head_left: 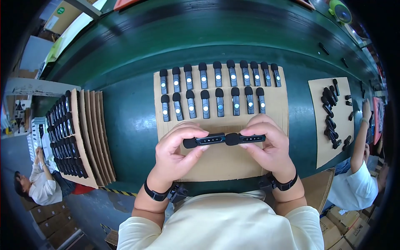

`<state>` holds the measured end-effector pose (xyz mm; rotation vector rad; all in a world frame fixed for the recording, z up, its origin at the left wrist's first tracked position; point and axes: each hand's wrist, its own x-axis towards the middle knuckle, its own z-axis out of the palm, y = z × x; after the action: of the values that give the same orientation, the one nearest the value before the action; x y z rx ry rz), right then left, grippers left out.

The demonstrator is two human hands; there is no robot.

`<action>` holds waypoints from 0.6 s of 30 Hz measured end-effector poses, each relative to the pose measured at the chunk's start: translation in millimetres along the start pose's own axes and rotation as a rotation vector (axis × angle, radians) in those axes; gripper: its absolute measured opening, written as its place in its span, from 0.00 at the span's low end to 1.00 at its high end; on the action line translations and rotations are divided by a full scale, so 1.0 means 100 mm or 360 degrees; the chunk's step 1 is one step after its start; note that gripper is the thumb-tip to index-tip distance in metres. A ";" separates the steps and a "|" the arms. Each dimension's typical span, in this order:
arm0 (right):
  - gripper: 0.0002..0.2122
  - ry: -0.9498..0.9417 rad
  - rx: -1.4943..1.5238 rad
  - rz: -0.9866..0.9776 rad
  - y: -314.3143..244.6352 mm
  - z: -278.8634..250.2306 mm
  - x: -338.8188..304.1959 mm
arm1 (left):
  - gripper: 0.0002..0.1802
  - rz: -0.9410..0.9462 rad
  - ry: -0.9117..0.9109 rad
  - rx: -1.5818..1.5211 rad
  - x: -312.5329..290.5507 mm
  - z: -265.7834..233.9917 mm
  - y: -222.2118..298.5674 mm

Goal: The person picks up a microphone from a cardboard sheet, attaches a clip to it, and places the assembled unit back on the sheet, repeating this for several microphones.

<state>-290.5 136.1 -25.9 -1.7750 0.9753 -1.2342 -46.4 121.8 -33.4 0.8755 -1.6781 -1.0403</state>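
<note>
Hands (177, 148) (270, 146) each pinch a foam-tipped microphone (213, 139) (250, 139); cardboard (216, 164) lies below.

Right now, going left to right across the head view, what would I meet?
Bunched cardboard sheets → dark foam-tipped device in the left grip → another foam-tipped device in the right grip → separate cardboard piece strewn with small dark devices.
</note>
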 end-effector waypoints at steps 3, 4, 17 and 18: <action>0.13 -0.0038 0.0042 0.0027 -0.04 -0.02 0.00 | 0.16 0.0026 0.0046 -0.0034 0.00 0.01 0.01; 0.13 -0.0057 0.0062 0.0040 -0.05 -0.02 0.00 | 0.16 0.0024 0.0048 -0.0031 0.00 0.01 0.03; 0.16 -0.0217 -0.0234 0.0008 -0.10 0.14 -0.02 | 0.17 -0.0043 -0.0101 -0.0260 -0.03 0.18 -0.04; 0.16 -0.0186 -0.0239 -0.0028 -0.09 0.17 -0.03 | 0.17 -0.0057 -0.0095 -0.0259 -0.04 0.21 -0.04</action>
<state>-273.6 145.4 -23.8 -1.9528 1.0087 -1.0787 -65.1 128.9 -43.0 0.7771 -1.6062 -1.2197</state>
